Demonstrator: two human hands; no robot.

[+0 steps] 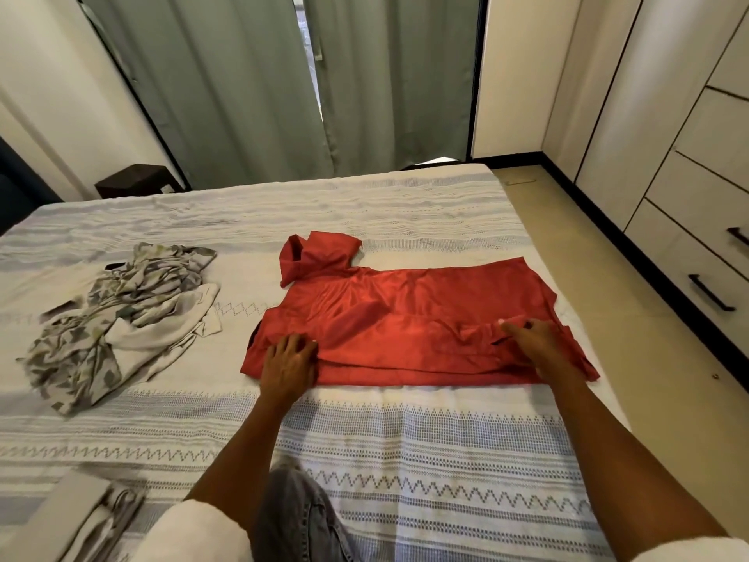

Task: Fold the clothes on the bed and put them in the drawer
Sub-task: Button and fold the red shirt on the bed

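While both hands press it flat, a red shirt (409,318) lies partly folded near the right edge of the bed (364,440). Its cloth looks thin, light, limp and slightly slick, likely to slide, so folded edges and corners seem the best holds. The left hand (289,356) rests spread; the right hand (535,342) lies flat, fingers straight. A crumpled patterned garment (121,314) waits toward the left edge; drawers (705,277) stand beyond the right.

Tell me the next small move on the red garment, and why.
Probably fold the near edge away once more. The red garment lies partly folded, the left hand and right hand pressing flat on its near edge, while the patterned garment waits crumpled.
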